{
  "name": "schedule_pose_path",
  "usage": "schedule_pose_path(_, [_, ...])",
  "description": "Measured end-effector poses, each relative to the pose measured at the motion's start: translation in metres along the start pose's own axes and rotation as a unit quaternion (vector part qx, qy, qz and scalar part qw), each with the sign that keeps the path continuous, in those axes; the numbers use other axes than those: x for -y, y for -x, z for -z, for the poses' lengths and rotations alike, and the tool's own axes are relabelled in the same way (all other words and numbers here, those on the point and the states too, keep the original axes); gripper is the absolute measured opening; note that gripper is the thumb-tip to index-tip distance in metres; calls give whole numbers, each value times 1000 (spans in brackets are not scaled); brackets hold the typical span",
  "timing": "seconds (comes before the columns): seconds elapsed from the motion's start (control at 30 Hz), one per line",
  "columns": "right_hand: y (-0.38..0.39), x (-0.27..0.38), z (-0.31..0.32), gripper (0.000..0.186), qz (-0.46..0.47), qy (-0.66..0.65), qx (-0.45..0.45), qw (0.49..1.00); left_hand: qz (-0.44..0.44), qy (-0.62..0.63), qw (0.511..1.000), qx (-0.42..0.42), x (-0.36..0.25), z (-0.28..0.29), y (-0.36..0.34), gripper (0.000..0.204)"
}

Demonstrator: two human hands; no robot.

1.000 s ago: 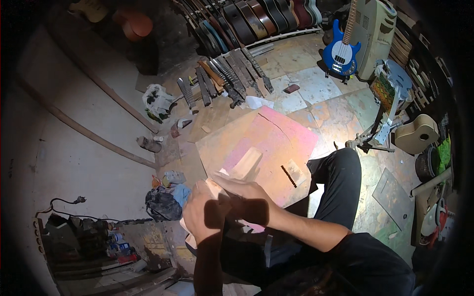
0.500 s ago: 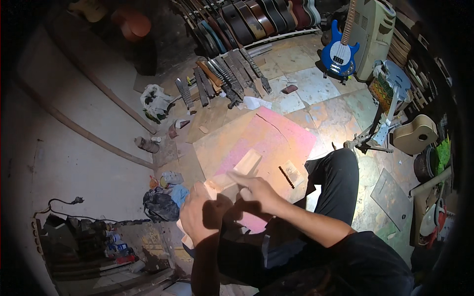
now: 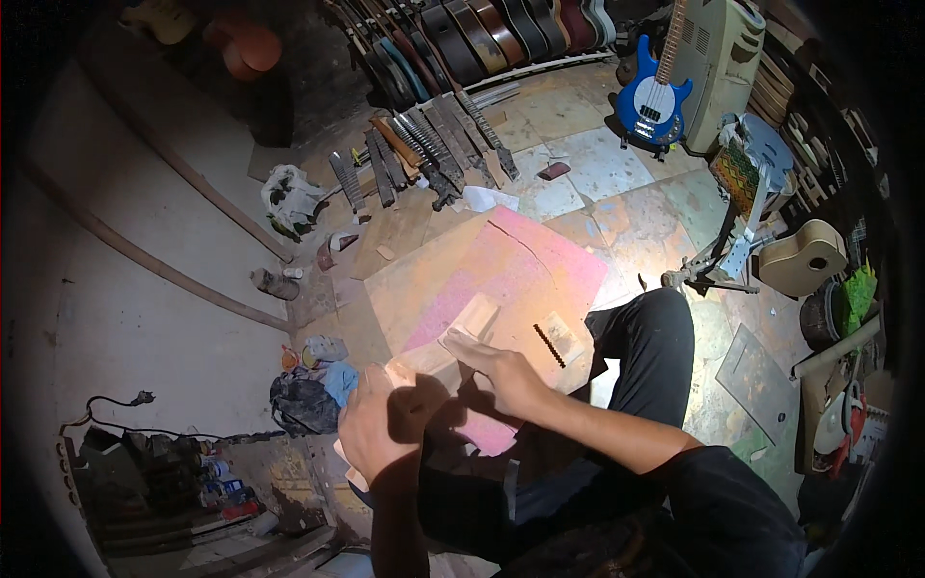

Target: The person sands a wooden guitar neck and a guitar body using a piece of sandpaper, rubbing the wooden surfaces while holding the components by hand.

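A pale, bare wooden piece (image 3: pixel 424 362) lies slantwise across my lap, its squared end pointing up and to the right. My left hand (image 3: pixel 378 424) is closed around its nearer part, and a little pale wood shows beyond that hand at the lower left. Over the middle of the piece, my right hand (image 3: pixel 501 374) has its thumb and forefinger pressed to the wood; its other fingers are mostly hidden. Under the wood lies a board with a pink area (image 3: pixel 549 260). Close to my right knee, a small pale block with a dark toothed strip (image 3: pixel 554 345) rests on that board.
Several fretted guitar necks (image 3: pixel 424 144) lie on the floor ahead, with a row of guitars (image 3: pixel 491 39) behind. A blue bass guitar (image 3: pixel 650 101) stands at far right, an acoustic guitar (image 3: pixel 805 258) below it. Left are a black plastic bag (image 3: pixel 303 400) and a wall with a cable (image 3: pixel 111 403).
My right hand has shifted slightly along the wood; its forefinger, stretched out before, now rests against the piece. My left hand still grips. The whole view has moved a little.
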State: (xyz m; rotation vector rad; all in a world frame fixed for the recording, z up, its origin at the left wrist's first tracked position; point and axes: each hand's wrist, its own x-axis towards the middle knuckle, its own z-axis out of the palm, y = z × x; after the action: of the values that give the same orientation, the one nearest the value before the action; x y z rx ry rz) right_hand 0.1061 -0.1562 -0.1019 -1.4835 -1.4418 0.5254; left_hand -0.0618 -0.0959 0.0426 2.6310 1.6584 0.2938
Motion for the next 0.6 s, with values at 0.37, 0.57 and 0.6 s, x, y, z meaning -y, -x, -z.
schedule_pose_path(0.37, [-5,-19,10,71,-32,36,35,998,20,5,1000,15,-4,2,2,36])
schedule_pose_path(0.57, [7,14,8,78,-39,-74,24,996,16,19,1000,-16,-10,0,-2,52])
schedule_pose_path(0.6, [7,16,11,77,-47,-63,43,996,20,17,999,-18,-8,-1,-1,51])
